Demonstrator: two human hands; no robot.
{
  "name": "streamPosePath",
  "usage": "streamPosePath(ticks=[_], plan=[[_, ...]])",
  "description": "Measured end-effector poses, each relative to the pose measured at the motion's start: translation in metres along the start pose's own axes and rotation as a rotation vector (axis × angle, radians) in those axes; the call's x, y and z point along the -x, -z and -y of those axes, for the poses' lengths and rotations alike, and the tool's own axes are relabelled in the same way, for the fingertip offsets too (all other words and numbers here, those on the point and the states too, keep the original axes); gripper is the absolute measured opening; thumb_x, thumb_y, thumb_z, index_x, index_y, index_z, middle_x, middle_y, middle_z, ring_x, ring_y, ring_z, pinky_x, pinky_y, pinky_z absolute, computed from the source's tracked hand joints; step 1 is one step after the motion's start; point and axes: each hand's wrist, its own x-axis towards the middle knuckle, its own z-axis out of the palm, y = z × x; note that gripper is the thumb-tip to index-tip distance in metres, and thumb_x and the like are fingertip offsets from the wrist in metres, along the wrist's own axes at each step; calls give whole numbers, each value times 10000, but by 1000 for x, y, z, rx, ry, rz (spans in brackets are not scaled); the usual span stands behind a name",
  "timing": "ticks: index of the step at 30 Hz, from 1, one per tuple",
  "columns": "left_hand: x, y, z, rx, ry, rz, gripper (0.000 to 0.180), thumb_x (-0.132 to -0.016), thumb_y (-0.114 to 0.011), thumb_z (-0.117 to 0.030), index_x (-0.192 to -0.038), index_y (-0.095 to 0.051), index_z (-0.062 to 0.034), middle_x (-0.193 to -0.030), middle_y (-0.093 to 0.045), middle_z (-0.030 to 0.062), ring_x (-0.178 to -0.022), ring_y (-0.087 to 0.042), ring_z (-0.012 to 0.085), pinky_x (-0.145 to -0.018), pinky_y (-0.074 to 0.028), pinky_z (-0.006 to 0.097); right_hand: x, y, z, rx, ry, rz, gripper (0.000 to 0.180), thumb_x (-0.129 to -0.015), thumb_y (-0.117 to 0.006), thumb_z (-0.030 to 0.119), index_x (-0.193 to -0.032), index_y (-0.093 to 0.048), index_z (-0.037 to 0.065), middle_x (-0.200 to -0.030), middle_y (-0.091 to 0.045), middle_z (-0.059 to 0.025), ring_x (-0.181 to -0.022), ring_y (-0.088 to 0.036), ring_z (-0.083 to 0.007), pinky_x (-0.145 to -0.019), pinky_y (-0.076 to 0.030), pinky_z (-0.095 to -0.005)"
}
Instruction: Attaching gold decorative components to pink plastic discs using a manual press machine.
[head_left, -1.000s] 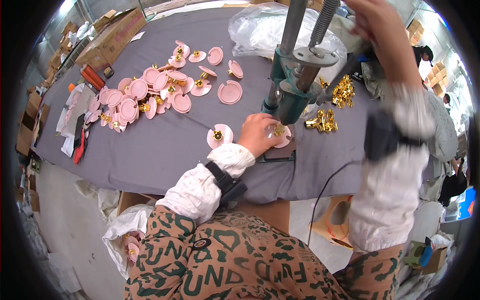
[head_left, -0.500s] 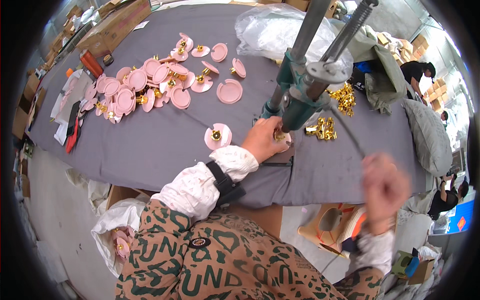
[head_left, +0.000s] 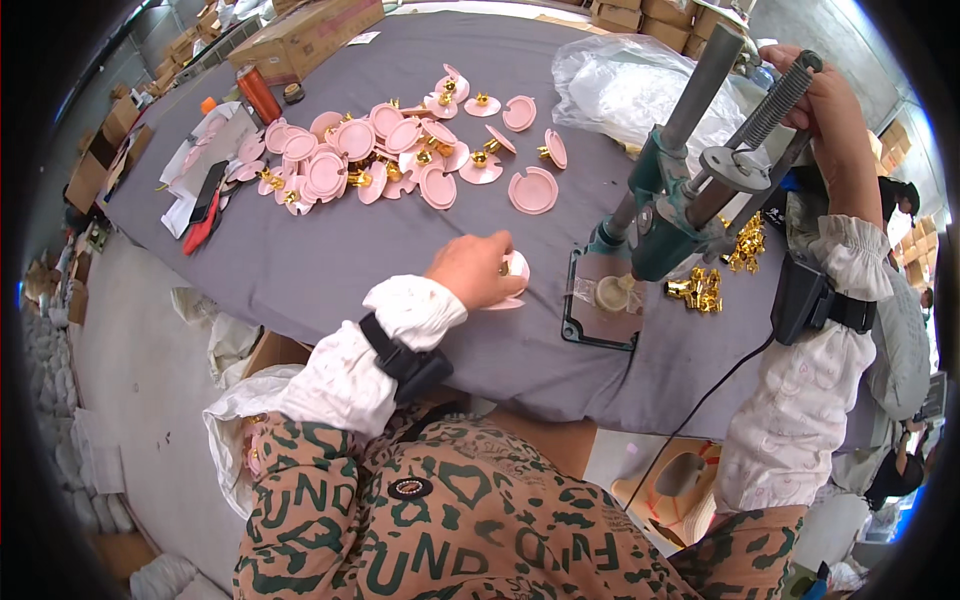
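Fingers of the left hand (head_left: 472, 270) were curled onto a pink disc (head_left: 514, 272) lying beside the press base (head_left: 600, 300); the right hand (head_left: 830, 100) was wrapped around the lever handle (head_left: 785, 90).

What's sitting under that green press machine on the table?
Under the green press a black-framed base plate lies on the grey table, with a small round pale piece on it. The press body hides the plate's far part.

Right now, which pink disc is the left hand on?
The lone pink disc beside the green press, under the left hand; the others lie farther up the table.
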Motion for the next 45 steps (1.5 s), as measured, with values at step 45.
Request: streamPosePath(ticks=[45], plan=[[-36, -34, 79, 103, -539, -303, 237, -711, -646, -7, -941, -611, -49, -1027, -610, 108, -1008, -559, 306, -859, -462, 362, 21, -8, 15, 85, 18, -99, 287, -934, -533, 230, -1089, -655, 22, -532, -290, 99, -446, -280, -19, -521, -333, -200]])
